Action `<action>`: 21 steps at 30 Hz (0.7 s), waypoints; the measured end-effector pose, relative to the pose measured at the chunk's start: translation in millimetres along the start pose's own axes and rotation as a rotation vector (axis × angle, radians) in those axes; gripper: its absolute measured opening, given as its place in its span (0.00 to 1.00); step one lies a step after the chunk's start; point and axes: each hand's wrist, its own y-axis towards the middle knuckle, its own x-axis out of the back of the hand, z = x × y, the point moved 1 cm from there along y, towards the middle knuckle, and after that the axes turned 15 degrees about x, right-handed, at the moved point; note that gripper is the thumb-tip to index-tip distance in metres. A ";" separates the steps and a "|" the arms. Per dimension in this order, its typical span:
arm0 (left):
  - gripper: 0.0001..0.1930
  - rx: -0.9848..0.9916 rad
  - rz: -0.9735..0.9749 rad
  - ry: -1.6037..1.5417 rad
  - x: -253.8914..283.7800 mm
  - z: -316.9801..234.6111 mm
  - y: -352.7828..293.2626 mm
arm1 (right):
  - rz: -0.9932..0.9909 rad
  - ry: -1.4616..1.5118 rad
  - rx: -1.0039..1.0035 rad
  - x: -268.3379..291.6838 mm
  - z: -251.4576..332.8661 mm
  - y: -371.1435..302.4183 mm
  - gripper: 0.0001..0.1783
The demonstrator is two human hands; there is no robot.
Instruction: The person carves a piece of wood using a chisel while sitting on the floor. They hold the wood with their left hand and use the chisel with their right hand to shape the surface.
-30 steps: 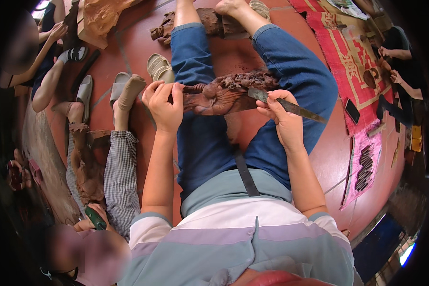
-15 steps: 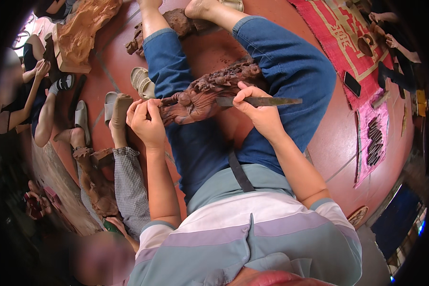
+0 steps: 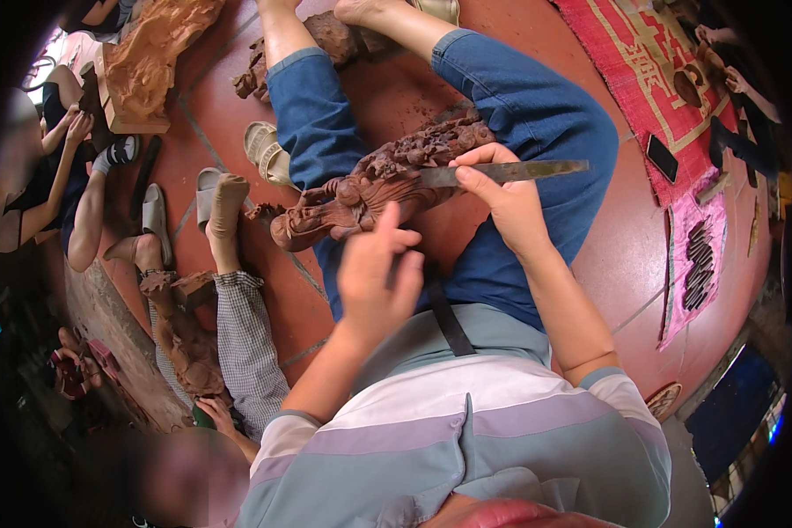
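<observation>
A reddish-brown wood carving (image 3: 374,189) with deep folds and knobbly relief lies slantwise across my lap, its rounded end to the left. My right hand (image 3: 506,198) is closed around a flat steel carving chisel (image 3: 550,170). One end of the chisel meets the carving's grooved surface, and the other sticks out to the right over my thigh. My left hand (image 3: 378,277) is just below the carving, smeared by motion, its fingers apart and nothing in them. Whether its raised fingertip touches the wood I cannot tell.
Several slim dark tools lie on a pink cloth (image 3: 678,308) at the right, near a phone (image 3: 662,158) and a red mat (image 3: 625,70). Another wood piece (image 3: 330,40) sits by my feet. People with carvings sit at the left, near sandals (image 3: 267,151).
My left hand has let go of the carving's left end and come right and toward me, fingers opening. The carving's left end now shows. My right hand has shifted slightly right with the chisel.
</observation>
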 end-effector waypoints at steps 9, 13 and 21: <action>0.52 0.356 0.341 -0.116 -69.4 10.8 -10.3 | 0.048 -0.051 0.008 -32.7 3.4 -3.1 0.05; 0.52 0.327 0.429 -0.252 -77.2 9.8 -1.5 | 0.026 -0.165 -0.007 -13.9 5.3 -0.2 0.05; 0.52 0.375 0.367 -0.310 -72.8 17.6 -9.7 | 0.023 -0.095 -0.025 -34.6 1.2 -4.8 0.05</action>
